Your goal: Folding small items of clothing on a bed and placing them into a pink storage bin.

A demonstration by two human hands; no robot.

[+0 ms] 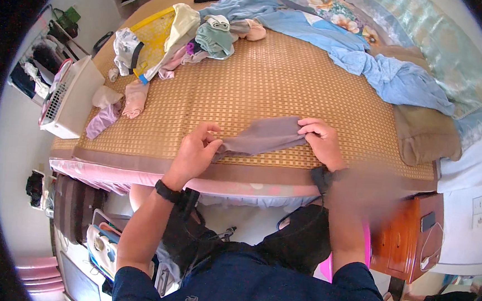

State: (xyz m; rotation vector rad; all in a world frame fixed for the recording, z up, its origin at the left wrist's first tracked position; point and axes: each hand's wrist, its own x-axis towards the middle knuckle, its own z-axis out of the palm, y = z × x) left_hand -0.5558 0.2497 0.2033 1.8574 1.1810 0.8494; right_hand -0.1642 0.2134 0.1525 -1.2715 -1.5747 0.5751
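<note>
A soft mauve-grey garment, stretched into a long band, lies between my hands near the front edge of the woven bed mat. My left hand pinches its left end between thumb and fingers. At the opposite, wider end, my right hand grips the upper corner with its fingertips. The cloth slopes up toward the right. What kind of garment it is cannot be made out. Dark straps with small devices circle both my wrists.
Mixed clothes and a yellow mesh bag lie at the far left. Pink cloth rests nearer, beside a white basket. Blue bedding and a brown cushion line the right. A wooden cabinet stands at the lower right.
</note>
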